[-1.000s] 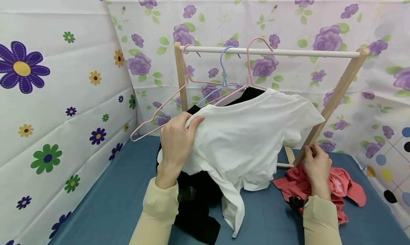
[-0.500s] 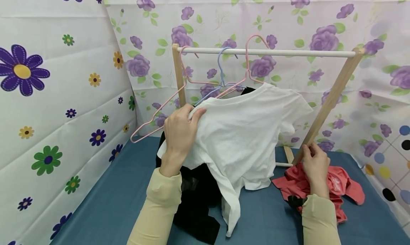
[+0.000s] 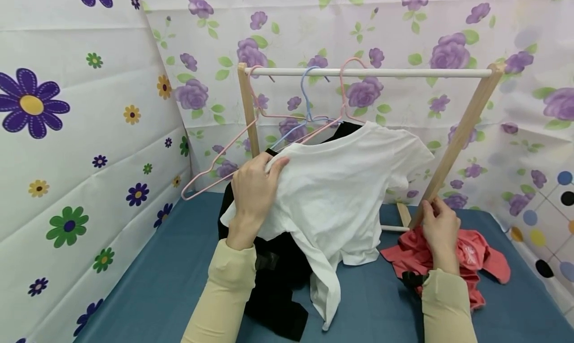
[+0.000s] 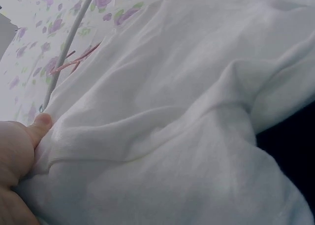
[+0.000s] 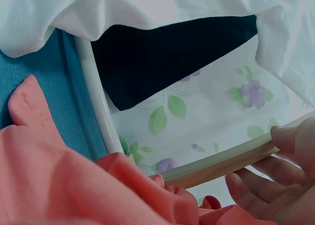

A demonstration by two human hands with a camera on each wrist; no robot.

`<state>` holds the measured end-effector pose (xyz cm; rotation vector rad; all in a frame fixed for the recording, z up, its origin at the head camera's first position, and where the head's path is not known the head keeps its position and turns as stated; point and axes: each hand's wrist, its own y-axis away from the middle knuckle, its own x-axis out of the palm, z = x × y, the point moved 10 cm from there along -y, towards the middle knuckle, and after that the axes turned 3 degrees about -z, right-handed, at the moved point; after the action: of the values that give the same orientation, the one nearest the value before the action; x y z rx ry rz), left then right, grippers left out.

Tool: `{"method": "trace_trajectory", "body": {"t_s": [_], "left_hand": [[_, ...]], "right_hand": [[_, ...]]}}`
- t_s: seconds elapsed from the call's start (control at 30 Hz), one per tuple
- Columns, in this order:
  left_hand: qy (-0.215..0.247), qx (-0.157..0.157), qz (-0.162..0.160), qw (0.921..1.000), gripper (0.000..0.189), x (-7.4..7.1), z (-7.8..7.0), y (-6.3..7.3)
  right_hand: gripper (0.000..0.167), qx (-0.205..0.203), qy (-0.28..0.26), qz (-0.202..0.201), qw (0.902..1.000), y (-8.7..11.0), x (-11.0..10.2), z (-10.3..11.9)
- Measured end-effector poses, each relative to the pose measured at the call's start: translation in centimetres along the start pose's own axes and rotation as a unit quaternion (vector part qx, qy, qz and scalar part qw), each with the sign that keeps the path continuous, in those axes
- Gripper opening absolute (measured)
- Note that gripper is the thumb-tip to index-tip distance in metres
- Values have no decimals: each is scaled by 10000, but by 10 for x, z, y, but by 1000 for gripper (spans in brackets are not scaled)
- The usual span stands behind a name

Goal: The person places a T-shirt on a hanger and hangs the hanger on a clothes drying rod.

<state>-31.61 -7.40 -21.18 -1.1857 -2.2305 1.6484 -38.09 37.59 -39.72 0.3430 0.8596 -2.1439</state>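
Note:
In the head view a white T-shirt (image 3: 336, 193) hangs from a pink hanger (image 3: 343, 91) whose hook is over the rack's white rail (image 3: 417, 73). My left hand (image 3: 256, 191) pinches the shirt at its left shoulder, thumb in front; the left wrist view shows the thumb (image 4: 43, 124) on the fabric. My right hand (image 3: 441, 228) holds the wooden leg (image 3: 457, 143) of the rack low down, thumb and fingers on either side of it in the right wrist view. Dark garments (image 3: 278, 303) hang behind and below the white shirt, which hides much of them.
A crumpled coral-red garment (image 3: 491, 263) lies on the blue-covered table (image 3: 148, 283) by the right wrist. Left of the shirt, a bare pink hanger (image 3: 219, 156) and a blue hanger (image 3: 307, 96) hang on the rail. Flower-printed sheets (image 3: 287, 24) stand behind and at the left.
The white shirt and its pink hanger rose a little, then came down, the hook now lower at the rail. My left hand kept its pinch; my right hand stayed on the leg.

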Motion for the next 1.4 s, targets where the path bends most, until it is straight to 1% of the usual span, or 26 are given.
{"method": "trace_trajectory", "body": {"t_s": [0.13,0.3,0.5,0.57,0.77,0.9,1.0,1.13,1.27,1.33,1.4], "left_hand": [[-77,-65,-36,9999,34,2,5,4],[-109,53,-28,9999,36,7,5,8],[-150,20,117,9998,32,5,10,13],[-94,32,170,9998,29,4,10,13],[-87,318,281,9991,25,1,4,13],[-81,461,517,9976,29,1,0,16],[-52,581,634,9963,33,-6,0,18],[-77,827,558,9950,34,-22,0,16],[-261,1010,434,9936,33,-39,3,7],[-382,1027,413,9931,33,-47,8,1],[-517,982,422,9929,33,-54,17,-7]], "right_hand": [[37,99,-81,95,9999,-1,2,-1],[38,210,-92,131,9997,-1,1,-3],[39,244,-227,296,9990,1,9,-1],[38,204,-224,265,9992,2,11,1],[38,258,-243,231,9991,1,7,2],[40,411,-249,326,9983,1,3,-2],[40,468,-232,409,9978,2,4,-3],[41,491,-232,439,9976,3,4,-4],[41,516,-255,412,9975,3,3,-5],[40,472,-240,395,9978,2,3,-5],[39,399,-228,379,9982,1,4,-3]]}}
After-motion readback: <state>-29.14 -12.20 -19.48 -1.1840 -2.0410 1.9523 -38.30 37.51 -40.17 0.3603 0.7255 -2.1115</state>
